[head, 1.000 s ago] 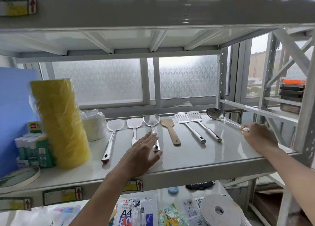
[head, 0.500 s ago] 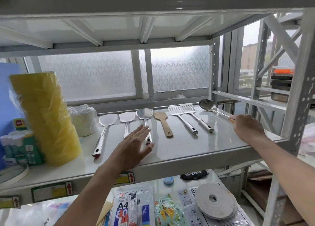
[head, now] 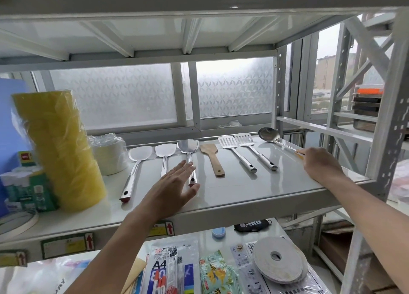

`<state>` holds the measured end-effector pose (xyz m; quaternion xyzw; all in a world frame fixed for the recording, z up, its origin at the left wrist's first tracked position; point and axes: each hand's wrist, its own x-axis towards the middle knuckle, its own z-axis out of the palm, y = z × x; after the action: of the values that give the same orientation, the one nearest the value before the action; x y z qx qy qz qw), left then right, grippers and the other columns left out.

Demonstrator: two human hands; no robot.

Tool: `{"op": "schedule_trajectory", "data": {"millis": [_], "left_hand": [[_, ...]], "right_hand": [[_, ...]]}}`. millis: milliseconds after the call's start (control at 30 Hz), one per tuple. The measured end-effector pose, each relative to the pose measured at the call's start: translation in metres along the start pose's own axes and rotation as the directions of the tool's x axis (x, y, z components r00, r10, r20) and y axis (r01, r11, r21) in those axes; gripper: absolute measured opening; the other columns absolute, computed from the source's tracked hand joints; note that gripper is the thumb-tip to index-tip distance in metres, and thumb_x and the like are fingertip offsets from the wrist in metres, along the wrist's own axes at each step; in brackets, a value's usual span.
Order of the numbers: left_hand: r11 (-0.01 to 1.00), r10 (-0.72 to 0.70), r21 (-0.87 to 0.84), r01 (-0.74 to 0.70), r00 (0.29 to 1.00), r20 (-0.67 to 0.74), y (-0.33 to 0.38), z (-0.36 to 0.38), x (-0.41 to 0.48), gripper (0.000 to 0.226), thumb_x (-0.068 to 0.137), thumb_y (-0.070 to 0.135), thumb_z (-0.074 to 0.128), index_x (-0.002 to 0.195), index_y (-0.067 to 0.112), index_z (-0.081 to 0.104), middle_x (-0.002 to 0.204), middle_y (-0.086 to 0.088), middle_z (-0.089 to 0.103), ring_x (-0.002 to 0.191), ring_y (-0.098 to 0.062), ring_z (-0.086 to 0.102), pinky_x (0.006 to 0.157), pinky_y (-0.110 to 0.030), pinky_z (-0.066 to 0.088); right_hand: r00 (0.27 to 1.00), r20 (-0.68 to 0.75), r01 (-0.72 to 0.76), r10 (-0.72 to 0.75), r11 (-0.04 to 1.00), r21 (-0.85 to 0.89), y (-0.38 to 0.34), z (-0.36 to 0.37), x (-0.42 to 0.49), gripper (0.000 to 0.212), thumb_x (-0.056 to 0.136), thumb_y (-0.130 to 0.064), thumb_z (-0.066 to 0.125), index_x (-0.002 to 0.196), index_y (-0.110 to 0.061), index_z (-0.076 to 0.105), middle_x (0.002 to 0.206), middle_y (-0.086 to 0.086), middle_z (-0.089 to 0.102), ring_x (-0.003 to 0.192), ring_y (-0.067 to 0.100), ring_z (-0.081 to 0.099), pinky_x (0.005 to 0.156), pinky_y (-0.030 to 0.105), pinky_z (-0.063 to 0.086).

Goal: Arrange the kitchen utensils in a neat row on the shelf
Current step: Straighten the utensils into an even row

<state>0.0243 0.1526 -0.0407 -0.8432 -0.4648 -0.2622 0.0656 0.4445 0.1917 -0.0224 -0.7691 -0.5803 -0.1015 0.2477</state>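
Along the shelf [head: 254,196], six utensils lie aligned; right hand [head: 321,167] grips the skewed ladle [head: 271,136], apparently last, left hand [head: 174,187] flat, empty.

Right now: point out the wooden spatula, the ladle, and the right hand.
wooden spatula [head: 213,158], head view, mid handle.
ladle [head: 268,134], head view, inside of bowl.
right hand [head: 321,164], head view, back of hand.

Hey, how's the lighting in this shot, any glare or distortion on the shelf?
Head view: backlit by the frosted window, with soft glare on the glossy white shelf and the steel ladle; wide-angle bending tilts the grey rack upright at right; the left hand looks slightly blurred.
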Motion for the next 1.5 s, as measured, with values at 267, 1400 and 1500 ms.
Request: {"op": "schedule_trajectory", "data": {"millis": [267,1400,1500], "left_hand": [[1.0,0.003,-0.001,-0.003,1.0,0.015,0.001,0.0,0.001,0.061,0.101,0.049,0.044,0.155,0.023,0.034,0.164,0.008,0.026,0.152,-0.001,0.01,0.12,-0.022,0.012],[0.997,-0.079,0.026,0.078,0.996,0.036,0.002,-0.003,0.001,0.065,0.099,0.049,0.043,0.154,0.015,0.035,0.162,-0.001,0.033,0.152,-0.013,0.023,0.123,-0.034,0.02],[0.996,-0.082,0.019,0.082,0.996,0.04,0.004,-0.003,0.0,0.066,0.099,0.049,0.043,0.155,0.015,0.033,0.163,-0.001,0.031,0.152,-0.013,0.022,0.124,-0.034,0.019]], "right_hand": [[1.0,-0.011,0.013,-0.013,1.0,-0.026,0.001,0.003,0.002,0.041,0.09,-0.013,0.043,0.12,-0.021,0.07,0.096,0.021,0.07,0.09,0.041,0.069,0.081,0.047,0.058],[0.854,0.26,0.398,-0.45,0.888,0.23,-0.222,0.046,-0.072,0.029,0.087,-0.009,0.036,0.103,-0.001,0.058,0.121,0.025,0.058,0.107,0.041,0.057,0.089,0.045,0.046],[0.869,0.25,0.372,-0.428,0.896,0.241,-0.223,0.044,-0.075,0.029,0.087,-0.01,0.035,0.102,-0.002,0.059,0.119,0.022,0.059,0.107,0.039,0.058,0.089,0.045,0.047]]}}
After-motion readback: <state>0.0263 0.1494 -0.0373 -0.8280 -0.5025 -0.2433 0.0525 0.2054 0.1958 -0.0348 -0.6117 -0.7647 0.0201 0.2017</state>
